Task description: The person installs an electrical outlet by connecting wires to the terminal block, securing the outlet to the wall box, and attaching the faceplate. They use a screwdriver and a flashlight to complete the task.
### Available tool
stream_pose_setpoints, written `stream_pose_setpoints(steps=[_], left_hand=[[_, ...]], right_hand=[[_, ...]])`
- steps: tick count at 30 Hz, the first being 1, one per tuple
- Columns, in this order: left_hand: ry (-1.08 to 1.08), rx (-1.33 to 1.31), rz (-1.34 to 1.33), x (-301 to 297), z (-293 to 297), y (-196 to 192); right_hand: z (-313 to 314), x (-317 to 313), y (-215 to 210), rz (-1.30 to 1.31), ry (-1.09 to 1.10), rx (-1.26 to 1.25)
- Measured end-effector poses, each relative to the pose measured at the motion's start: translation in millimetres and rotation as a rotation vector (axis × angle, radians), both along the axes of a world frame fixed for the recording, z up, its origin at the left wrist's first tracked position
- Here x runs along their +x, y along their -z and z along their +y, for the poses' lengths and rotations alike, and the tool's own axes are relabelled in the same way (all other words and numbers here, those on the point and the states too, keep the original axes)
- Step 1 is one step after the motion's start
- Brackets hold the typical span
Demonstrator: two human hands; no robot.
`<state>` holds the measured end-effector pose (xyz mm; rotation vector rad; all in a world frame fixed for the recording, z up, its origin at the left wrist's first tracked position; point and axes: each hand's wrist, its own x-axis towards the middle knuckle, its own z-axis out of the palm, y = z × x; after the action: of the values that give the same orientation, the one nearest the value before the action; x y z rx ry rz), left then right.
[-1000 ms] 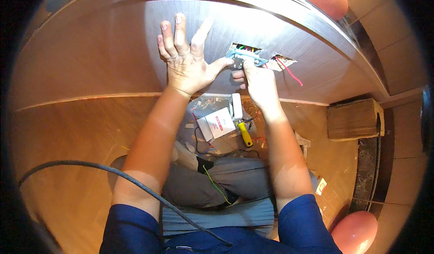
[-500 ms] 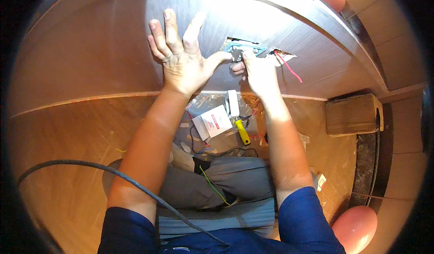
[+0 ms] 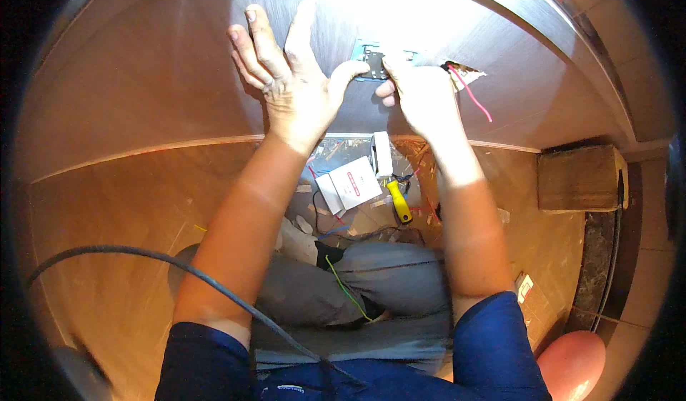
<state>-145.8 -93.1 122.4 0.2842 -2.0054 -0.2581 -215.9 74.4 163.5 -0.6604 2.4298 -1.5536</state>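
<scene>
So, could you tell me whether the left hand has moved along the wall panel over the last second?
Cannot tell: the left hand lies flat on the wall panel, thumb by the wall box, as before; only the camera view shifted.

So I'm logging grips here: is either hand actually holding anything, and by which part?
The right hand pinches the small dark fitting at the wall opening by its right edge. The left hand lies spread flat on the wall panel, its thumb touching the fitting's left side.
</scene>
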Motion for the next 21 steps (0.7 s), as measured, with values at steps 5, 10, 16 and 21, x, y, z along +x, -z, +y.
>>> stream_pose_setpoints(steps=[5, 10, 16, 21], left_hand=[[0.038, 0.063, -0.053, 7.4, 7.0, -7.4], [0.015, 0.029, 0.018, -3.4, 8.0, -6.6], [-0.004, 0.061, -0.016, -2.8, 11.5, -3.5], [-0.028, 0.054, -0.095, 1.5, 18.1, -14.1]], right_hand=[[0.3, -1.4, 5.3, -0.003, 0.006, 0.062], [-4.6, -5.2, 23.1, 0.043, 0.017, -0.071], [-6.5, -6.5, 40.6, 0.535, 0.101, 0.298], [-7.9, 0.4, 25.8, 0.447, 0.093, 0.388]])
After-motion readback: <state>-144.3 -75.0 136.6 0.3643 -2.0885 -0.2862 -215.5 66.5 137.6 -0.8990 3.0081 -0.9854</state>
